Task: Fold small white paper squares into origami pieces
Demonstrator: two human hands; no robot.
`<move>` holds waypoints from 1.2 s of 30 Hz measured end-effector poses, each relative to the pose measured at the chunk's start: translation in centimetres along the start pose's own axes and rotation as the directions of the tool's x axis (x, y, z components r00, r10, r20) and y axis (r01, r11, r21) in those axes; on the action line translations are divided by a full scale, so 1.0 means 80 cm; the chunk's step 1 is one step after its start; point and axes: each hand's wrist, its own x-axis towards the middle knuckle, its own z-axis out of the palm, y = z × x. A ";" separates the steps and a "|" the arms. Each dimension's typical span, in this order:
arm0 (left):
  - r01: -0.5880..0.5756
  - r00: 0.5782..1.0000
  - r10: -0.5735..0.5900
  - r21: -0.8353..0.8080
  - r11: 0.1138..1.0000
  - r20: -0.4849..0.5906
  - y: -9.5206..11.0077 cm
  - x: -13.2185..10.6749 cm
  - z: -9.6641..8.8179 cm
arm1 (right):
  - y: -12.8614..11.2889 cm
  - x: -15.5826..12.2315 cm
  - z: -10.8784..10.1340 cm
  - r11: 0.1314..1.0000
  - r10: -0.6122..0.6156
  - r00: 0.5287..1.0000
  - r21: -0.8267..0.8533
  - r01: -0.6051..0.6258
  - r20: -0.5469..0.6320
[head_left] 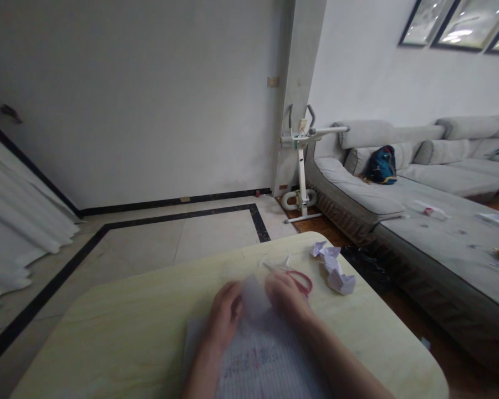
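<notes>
Fingers: fingers (233,293) of both hands curl in on a small white paper (255,299) and seem to pinch it from either side; motion blur hides the tips, so the exact grip is not plain
Left hand: left hand (227,313) at 6 o'clock on the table, taking the paper's left edge
Right hand: right hand (286,296) just at 3 o'clock of the left one, taking the paper's right edge
Small white paper: raised between the two hands, over the far edge of a lined sheet (266,360) with red marks that lies flat under the wrists
Handling, as I judge it: the work looks like folding; thin paper creases best with its edges matched first, then one thumb pressing from the middle outward while the other hand pins it; laying it on the lined sheet would give a straighter line than working in the air
Risk, as I judge it: red-handled scissors (303,281) lie just past the right knuckles at 12 o'clock, so that hand has little room to slide forward
Table: pale wooden table (128,332), with white scraps (274,260) at 12 o'clock and crumpled white paper pieces (335,269) at 1 o'clock
Beyond: white exercise bike (301,166) at 12 o'clock, grey sofa (441,221) with a blue backpack (381,164) at 2 o'clock, white curtain (16,221) at 9 o'clock
</notes>
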 end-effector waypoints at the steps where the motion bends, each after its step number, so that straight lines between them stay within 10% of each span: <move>1: 0.001 1.000 -0.001 -0.001 1.000 0.004 -0.001 0.001 -0.001 | -0.001 -0.001 0.000 1.000 -0.007 1.000 0.017 0.006 0.012; 36: 0.016 0.998 -0.022 0.099 0.995 0.065 -0.023 0.007 -0.014 | -0.001 -0.004 0.010 0.996 0.033 0.999 0.078 -0.034 0.009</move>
